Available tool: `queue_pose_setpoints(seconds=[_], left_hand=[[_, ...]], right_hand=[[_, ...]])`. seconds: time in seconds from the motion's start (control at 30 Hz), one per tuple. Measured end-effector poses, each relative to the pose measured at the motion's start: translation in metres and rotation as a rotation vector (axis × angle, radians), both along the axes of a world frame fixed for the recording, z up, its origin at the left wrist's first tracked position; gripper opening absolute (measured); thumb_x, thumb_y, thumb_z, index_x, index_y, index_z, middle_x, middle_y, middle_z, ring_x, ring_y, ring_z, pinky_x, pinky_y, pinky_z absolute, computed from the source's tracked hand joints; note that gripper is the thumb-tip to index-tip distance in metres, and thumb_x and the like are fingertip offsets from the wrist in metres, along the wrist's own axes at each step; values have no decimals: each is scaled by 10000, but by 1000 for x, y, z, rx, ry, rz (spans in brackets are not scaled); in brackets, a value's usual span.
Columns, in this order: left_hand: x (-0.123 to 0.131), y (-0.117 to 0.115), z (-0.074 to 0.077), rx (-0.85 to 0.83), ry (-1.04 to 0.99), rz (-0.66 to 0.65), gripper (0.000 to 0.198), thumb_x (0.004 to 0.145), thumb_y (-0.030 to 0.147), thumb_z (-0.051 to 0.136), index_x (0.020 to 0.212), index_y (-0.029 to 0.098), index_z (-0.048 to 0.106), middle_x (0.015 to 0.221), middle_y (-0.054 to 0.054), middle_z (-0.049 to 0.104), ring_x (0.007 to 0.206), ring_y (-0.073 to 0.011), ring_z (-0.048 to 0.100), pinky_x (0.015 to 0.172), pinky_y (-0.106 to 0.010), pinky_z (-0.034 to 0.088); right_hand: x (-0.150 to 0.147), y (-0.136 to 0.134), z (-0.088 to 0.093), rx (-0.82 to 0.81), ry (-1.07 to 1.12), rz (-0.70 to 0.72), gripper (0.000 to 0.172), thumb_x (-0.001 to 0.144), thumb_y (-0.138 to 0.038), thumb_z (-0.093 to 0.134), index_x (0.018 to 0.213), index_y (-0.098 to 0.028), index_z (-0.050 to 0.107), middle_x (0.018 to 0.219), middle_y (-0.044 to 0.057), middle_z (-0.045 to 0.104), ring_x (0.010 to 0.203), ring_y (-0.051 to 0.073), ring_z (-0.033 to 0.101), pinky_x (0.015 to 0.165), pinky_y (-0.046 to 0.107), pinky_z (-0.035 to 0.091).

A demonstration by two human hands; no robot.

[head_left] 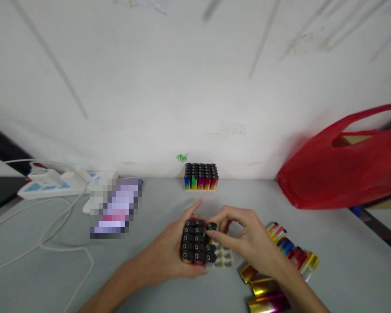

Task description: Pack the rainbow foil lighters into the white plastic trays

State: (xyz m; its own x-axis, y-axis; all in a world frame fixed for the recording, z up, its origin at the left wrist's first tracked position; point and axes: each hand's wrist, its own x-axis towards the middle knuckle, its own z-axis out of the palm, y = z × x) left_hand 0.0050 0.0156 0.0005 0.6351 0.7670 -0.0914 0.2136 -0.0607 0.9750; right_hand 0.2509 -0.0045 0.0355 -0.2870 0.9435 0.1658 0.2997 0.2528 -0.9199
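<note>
My left hand (169,252) wraps around the left side of a group of black-topped lighters (193,241) standing upright in a pale tray (227,260). The tray's right part shows bare slots. Between the thumb and fingers of my right hand (244,226) is a green lighter with a black top (211,228), held over the third column. Below it, two more black tops stand in that column. Several shiny metallic sleeves (265,287), gold, red and blue, lie under and beside my right forearm.
A full block of colourful lighters (201,177) stands against the wall. At the left are a phone (119,208), a white power strip (55,182) and loose cables. A red bag (342,169) sits at the right.
</note>
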Motion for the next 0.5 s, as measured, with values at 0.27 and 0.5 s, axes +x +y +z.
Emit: queue_pose_setpoints(seconds=[0.27, 0.5], left_hand=[[0, 0, -2, -1, -13, 3, 1326, 729, 213, 964, 1777, 311, 158, 1531, -127, 609, 1210, -309, 732, 1089, -465, 584], [1, -1, 3, -12, -2, -3, 1325, 741, 213, 963, 1777, 329, 145, 1500, -115, 630, 1215, -312, 724, 1028, -436, 616]], right_hand=[[1, -4, 2, 160, -113, 58, 58, 956, -262, 837, 989, -225, 806, 821, -38, 721, 731, 135, 658, 740, 260, 510], [-2, -5, 6, 157, -219, 67, 473, 1149, -439, 549, 750, -206, 648, 768, -18, 634, 731, 149, 596, 726, 288, 426]])
